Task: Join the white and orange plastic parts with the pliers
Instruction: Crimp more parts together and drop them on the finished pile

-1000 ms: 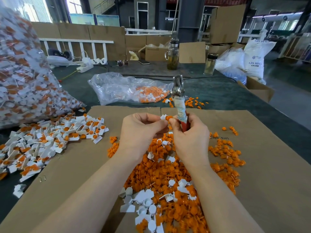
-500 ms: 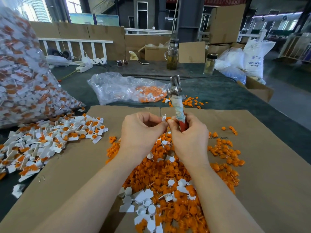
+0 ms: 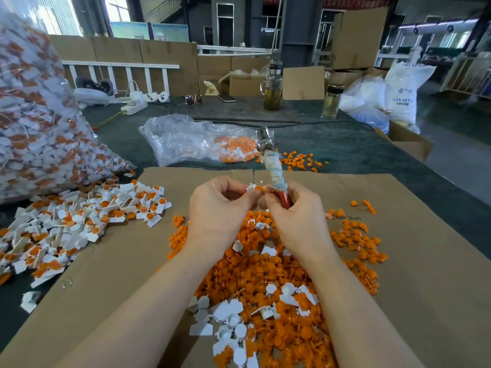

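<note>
Both hands meet over the middle of the desk. Left hand (image 3: 218, 208) has its fingers curled and pinches a small white part (image 3: 251, 187) with an orange part (image 3: 259, 189) at its tip. Right hand (image 3: 297, 216) is curled round the red handle of the pliers (image 3: 273, 168), and its fingertips touch the orange part too. Pliers point up toward 12 o'clock, with dirty cloth wrapped round the handle and the metal head on top.

Big room behind looks like a workshop, with cardboard boxes (image 3: 358, 38) and white sacks (image 3: 406, 88) at 1 o'clock.

Green desk (image 3: 345, 150) has a brown cardboard sheet (image 3: 425, 261) on it.

At 10 o'clock sits a huge clear bag (image 3: 39, 115) full of joined pieces. At 9 o'clock lies a heap of joined pieces (image 3: 79, 221).

Under the hands, at 6 o'clock, is a pile of loose orange parts (image 3: 265, 282) with some loose white parts (image 3: 228, 322) mixed in.

At 12 o'clock is a smaller clear bag (image 3: 191, 139). Behind it stand two glass bottles (image 3: 272, 86).
</note>
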`<move>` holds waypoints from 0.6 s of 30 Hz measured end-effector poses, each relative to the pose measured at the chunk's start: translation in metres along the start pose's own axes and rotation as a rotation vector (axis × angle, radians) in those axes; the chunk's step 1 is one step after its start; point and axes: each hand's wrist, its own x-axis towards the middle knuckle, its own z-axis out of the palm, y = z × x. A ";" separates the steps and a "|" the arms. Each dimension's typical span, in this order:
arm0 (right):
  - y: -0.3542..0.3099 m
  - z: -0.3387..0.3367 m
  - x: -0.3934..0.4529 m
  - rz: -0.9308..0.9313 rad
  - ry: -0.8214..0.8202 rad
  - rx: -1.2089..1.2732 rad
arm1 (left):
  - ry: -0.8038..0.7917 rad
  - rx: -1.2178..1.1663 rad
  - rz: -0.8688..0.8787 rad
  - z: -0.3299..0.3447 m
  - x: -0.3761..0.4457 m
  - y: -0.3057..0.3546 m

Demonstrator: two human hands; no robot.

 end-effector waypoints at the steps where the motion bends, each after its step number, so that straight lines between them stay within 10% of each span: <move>1: -0.001 -0.002 0.000 0.019 -0.041 0.036 | -0.005 -0.001 0.003 0.000 0.000 0.000; 18: 0.002 -0.032 0.002 0.154 -0.449 -0.055 | -0.027 -0.307 0.012 -0.011 0.008 -0.002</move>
